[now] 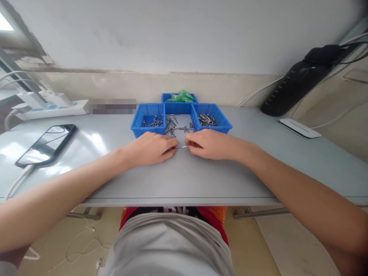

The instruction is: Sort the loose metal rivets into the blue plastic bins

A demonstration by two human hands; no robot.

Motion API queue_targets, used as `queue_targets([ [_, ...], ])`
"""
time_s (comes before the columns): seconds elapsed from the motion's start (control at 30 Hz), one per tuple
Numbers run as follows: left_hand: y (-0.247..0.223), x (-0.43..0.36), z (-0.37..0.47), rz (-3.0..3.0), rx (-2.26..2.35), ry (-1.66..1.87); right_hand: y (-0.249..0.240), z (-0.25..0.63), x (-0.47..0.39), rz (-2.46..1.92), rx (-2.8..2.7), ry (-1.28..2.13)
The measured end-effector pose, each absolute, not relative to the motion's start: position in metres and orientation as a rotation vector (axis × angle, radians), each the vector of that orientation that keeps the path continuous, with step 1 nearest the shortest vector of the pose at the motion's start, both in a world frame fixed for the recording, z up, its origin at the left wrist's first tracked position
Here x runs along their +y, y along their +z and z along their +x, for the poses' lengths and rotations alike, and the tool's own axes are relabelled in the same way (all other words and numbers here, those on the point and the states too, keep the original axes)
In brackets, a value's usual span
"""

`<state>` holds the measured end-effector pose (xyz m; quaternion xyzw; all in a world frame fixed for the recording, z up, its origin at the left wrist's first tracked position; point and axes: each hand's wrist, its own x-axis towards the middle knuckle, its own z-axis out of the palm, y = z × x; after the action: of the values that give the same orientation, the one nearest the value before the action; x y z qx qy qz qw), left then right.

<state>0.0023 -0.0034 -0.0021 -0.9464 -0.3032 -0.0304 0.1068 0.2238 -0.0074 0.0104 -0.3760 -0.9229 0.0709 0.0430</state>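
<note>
A thin silver metal pin (181,147) lies level between my two hands, low over the table. My left hand (153,147) is closed in a pinch at its left end. At its other end, my right hand (211,143) pinches with thumb and forefinger, the remaining fingers curled. Just beyond my fingers, several loose metal pins with thicker heads, like rivets or screws (184,128), lie scattered on the table between the bins. More such pieces lie in the left blue bin (148,131) and, in a denser pile, in the right blue bin (217,128).
A third blue bin (179,106) with green plastic bags (184,96) stands behind. At left are a phone (46,145) on a cable and a power strip (57,109). At right stand a black bottle (299,80) and a flat white device (299,127). The wall closes the table's (184,180) back.
</note>
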Motion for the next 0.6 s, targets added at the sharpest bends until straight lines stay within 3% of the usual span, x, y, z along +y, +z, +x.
queue_targets([
  [0.6, -0.0027, -0.0032, 0.0027, -2.79, -0.895, -0.094, 0.0099, 0.2232, -0.0074, -1.124, -2.82, 0.238],
])
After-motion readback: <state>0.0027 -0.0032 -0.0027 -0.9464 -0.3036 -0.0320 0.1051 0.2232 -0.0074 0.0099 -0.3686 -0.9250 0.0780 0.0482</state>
